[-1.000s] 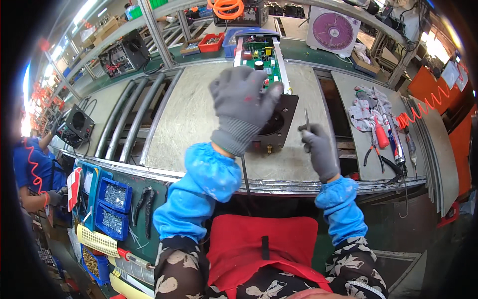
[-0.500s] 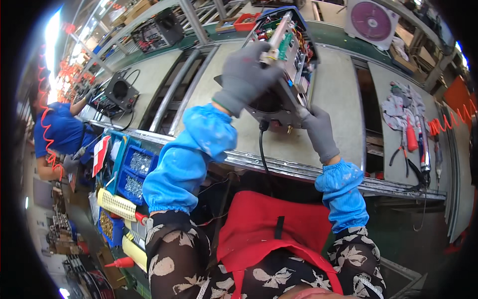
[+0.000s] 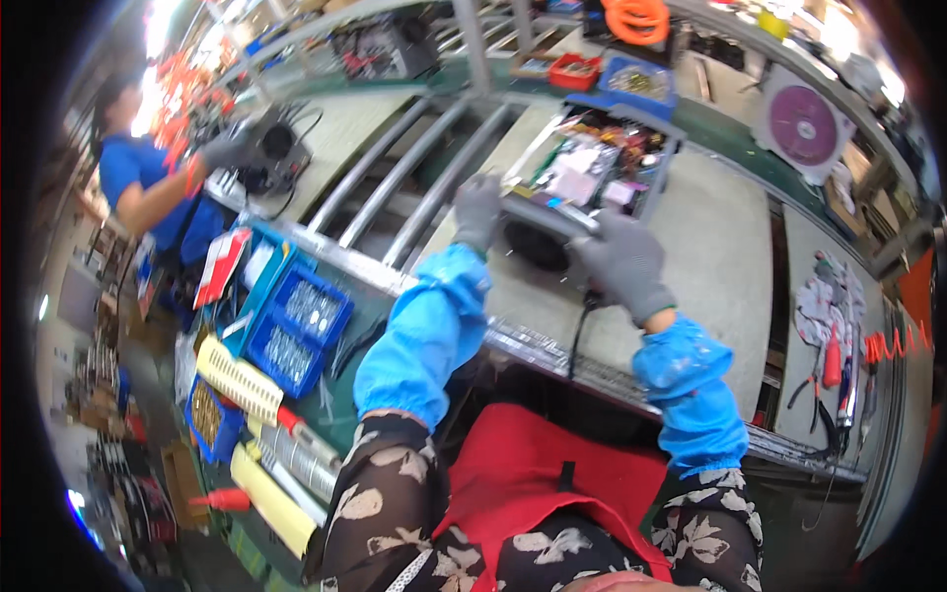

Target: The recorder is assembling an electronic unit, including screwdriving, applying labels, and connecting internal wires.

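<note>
An open metal chassis (image 3: pixel 646 207), packed with circuit boards and wires, lies open side up on the pale board of the workbench. Its near wall has a round black fan opening (image 3: pixel 538 247), and a black power cord (image 3: pixel 577 340) hangs from it over the bench edge. My gloved left hand (image 3: pixel 478 211) grips the near left corner of the chassis. At the near wall, towards its right end, my gloved right hand (image 3: pixel 623 261) is closed over the top edge; its fingertips are partly hidden and slightly blurred.
Metal rollers (image 3: pixel 409 173) lie left of the board. Blue bins (image 3: pixel 311 304) of screws stand at the near left. Pliers (image 3: pixel 811 395) and a red bottle (image 3: pixel 832 357) rest on the right. A co-worker in blue (image 3: pixel 148 187) handles another unit at far left. Behind stands a purple-centred fan (image 3: pixel 801 123).
The chassis has gone from tilted up to lying flat. My left hand has moved from its raised top edge down to the near left corner. The whole view has shifted leftward.
</note>
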The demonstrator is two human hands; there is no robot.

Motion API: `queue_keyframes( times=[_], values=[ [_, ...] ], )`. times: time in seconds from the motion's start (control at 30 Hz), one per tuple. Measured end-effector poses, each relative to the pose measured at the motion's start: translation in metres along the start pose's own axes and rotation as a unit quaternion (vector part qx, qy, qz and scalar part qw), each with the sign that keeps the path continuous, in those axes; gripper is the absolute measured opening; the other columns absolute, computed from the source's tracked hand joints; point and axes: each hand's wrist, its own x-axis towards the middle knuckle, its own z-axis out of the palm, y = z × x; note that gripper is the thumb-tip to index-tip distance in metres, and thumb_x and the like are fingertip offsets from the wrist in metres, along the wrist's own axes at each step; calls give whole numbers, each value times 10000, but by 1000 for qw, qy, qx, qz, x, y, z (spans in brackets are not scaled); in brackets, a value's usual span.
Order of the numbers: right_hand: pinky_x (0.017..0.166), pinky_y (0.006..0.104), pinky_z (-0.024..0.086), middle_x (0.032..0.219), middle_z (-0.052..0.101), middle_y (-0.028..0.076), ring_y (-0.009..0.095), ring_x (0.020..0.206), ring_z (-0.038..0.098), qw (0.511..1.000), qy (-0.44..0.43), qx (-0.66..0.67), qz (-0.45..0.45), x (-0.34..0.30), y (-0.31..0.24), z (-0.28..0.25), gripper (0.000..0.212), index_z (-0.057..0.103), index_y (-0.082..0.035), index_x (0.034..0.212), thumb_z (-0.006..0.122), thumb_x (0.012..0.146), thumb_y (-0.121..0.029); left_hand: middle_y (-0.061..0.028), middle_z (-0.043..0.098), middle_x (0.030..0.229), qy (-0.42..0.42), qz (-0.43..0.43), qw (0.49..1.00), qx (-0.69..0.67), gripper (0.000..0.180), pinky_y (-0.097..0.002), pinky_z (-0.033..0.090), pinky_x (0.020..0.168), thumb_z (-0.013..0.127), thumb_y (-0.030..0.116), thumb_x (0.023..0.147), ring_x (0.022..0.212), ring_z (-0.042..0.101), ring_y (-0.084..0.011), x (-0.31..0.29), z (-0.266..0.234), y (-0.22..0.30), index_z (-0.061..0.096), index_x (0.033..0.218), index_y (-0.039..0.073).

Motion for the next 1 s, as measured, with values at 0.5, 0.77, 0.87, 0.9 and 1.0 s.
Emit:
queue_keyframes(
  times=[0.5, 0.77, 0.87, 0.9, 1.0],
  values=[
    [606, 230, 397, 789, 578, -3, 63, 692, 490, 832, -386, 382, -116, -90, -173, 71, 288, 654, 12, 1110, 522, 913, -150, -139, 631, 988, -159, -15, 986, 42, 298, -461, 478, 842, 616, 309, 888, 942, 609, -341, -303, -271, 28, 633, 1071, 75],
    [486, 259, 446, 700, 621, 77, 115, 540, 568, 713, -609, 313, -150, -146, -300, 87, 301, 664, 33, 1078, 538, 860, -132, -161, 561, 1298, -5, -221, 882, 417, 440, -459, 399, 1052, 608, 252, 869, 1279, 485, -349, -352, -416, -17, 570, 1253, 41],
    [489, 295, 460, 646, 612, 86, 129, 529, 583, 716, -595, 296, -214, -161, -336, 111, 301, 661, 51, 1059, 546, 843, -125, -167, 526, 1367, 2, -189, 870, 456, 498, -463, 342, 1105, 600, 286, 875, 1325, 450, -340, -357, -413, -41, 542, 1299, 32],
    [508, 329, 479, 599, 595, 100, 157, 523, 596, 723, -566, 316, -242, -167, -348, 119, 260, 670, 61, 967, 544, 835, -125, -168, 520, 1384, -10, -179, 869, 461, 539, -456, 305, 1136, 600, 329, 871, 1326, 453, -337, -357, -412, -49, 537, 1314, 29],
    [454, 252, 448, 736, 642, 58, 94, 538, 585, 726, -598, 224, -255, -174, -385, 138, 306, 675, 33, 1090, 535, 870, -127, -173, 533, 1367, -56, -218, 876, 427, 557, -457, 310, 1135, 609, 343, 857, 1315, 465, -338, -363, -408, -60, 539, 1311, 28]
  ],
)
